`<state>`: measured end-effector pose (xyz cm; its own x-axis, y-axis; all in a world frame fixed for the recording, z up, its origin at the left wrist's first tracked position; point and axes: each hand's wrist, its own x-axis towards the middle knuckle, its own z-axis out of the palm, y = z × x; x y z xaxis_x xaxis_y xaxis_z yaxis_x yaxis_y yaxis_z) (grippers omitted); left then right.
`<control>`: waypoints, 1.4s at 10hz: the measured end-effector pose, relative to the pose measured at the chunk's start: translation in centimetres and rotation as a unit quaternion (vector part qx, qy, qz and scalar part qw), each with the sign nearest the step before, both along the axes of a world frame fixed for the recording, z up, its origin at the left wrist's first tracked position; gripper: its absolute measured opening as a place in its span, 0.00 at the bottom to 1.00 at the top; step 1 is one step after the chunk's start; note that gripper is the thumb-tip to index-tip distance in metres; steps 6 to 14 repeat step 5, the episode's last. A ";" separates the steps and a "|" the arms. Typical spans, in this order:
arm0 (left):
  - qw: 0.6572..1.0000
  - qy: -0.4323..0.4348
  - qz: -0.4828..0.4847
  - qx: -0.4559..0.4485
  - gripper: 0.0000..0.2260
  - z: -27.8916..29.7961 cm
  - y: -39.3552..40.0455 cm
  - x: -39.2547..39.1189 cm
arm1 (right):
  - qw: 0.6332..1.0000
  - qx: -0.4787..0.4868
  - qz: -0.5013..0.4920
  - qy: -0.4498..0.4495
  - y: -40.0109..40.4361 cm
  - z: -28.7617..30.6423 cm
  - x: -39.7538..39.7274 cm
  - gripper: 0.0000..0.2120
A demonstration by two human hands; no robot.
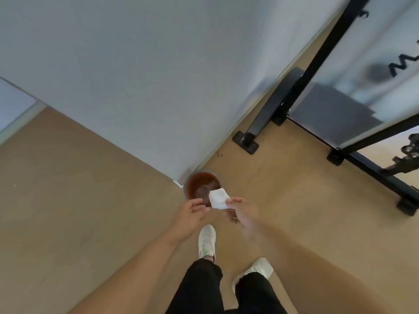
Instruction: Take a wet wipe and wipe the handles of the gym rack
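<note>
A folded white wet wipe (218, 198) is pinched at its near corner by my right hand (241, 211), held above the floor in front of me. My left hand (192, 211) is just left of the wipe, fingers curled and apart, its fingertips close to the wipe's edge but holding nothing. The black gym rack (317, 64) stands at the right, with an upright post, base feet on the floor and a frosted panel. No rack handle shows clearly.
A round brown bin (199, 184) stands on the tan floor at the wall corner, directly under the wipe. A white wall (158, 75) fills the upper left. My white shoes (206, 241) and black trousers are below. Rack base bars (374, 168) cross the floor at right.
</note>
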<state>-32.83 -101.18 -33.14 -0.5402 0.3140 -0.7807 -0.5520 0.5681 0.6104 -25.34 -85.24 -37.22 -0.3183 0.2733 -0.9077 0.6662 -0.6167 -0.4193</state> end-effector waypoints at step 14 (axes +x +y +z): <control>0.995 -0.012 0.014 -0.101 0.18 -7.5 -6.1 -2.9 | 0.993 -0.049 -0.035 -0.105 -4.6 -12.9 -8.0 0.15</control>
